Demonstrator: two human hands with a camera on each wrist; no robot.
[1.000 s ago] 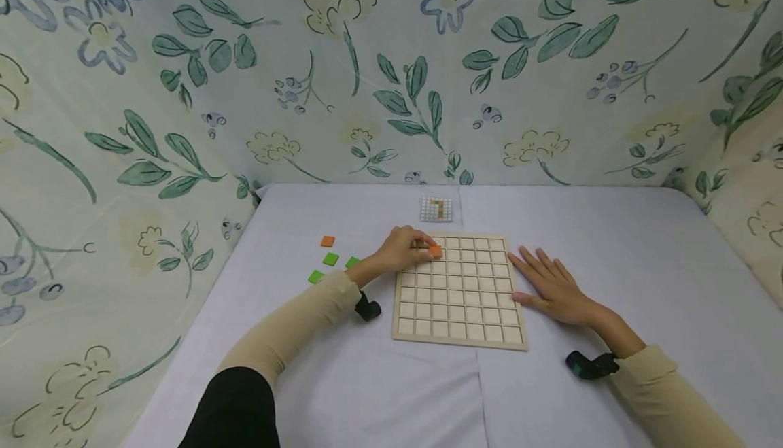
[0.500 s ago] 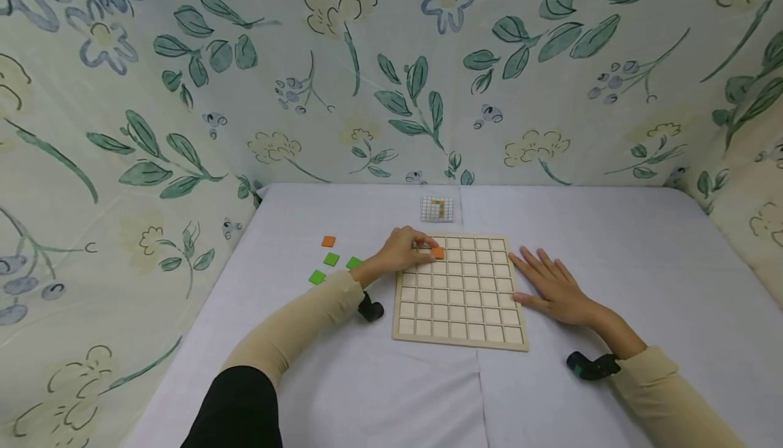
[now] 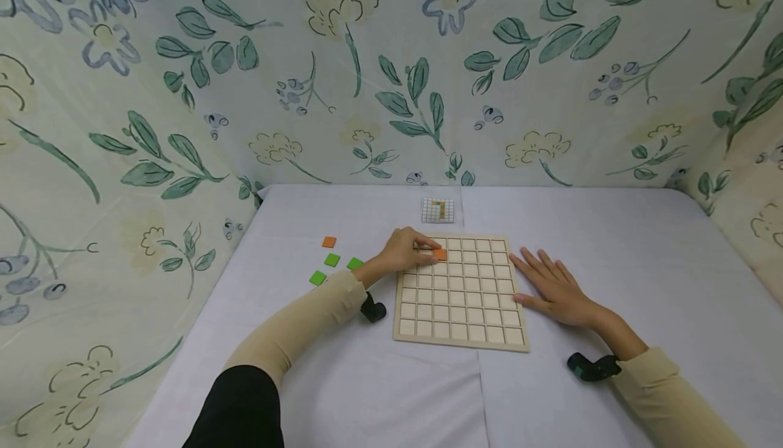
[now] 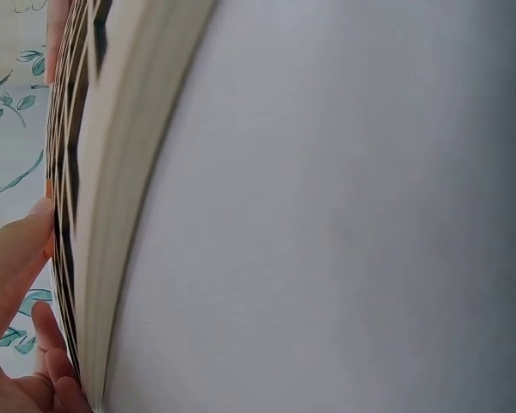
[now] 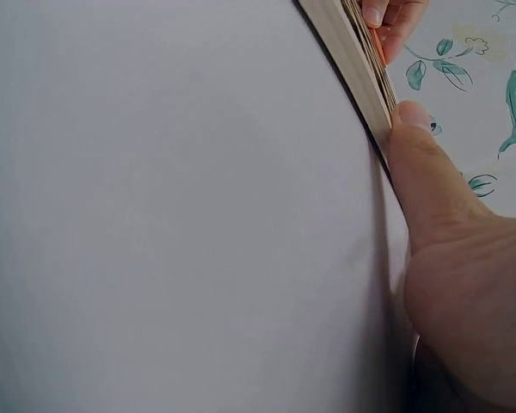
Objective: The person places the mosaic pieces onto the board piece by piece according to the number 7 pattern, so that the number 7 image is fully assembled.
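Observation:
The wooden grid board (image 3: 461,347) lies flat on the white-covered table. My left hand (image 3: 400,252) reaches over its upper left part, thumb and fingers pinching a square orange tile (image 3: 440,255) at a cell in the second row from the back. In the left wrist view the thumb (image 4: 21,245) is right at the board's surface, and most of the tile is hidden. My right hand (image 3: 557,291) lies with fingers spread beside the board, its fingertips and thumb at the right edge. The right wrist view has that thumb (image 5: 426,163) against the board's side.
Left of the board lie another orange tile (image 3: 329,242) and several green tiles (image 3: 332,260), one partly behind the left wrist. A small card with a coloured grid pattern (image 3: 437,210) sits behind the board. Floral cloth (image 3: 391,94) hangs around the table.
The orange tile has shifted slightly right and toward me, settling square with the grid lines, with my left hand following it. My right hand stays where it was.

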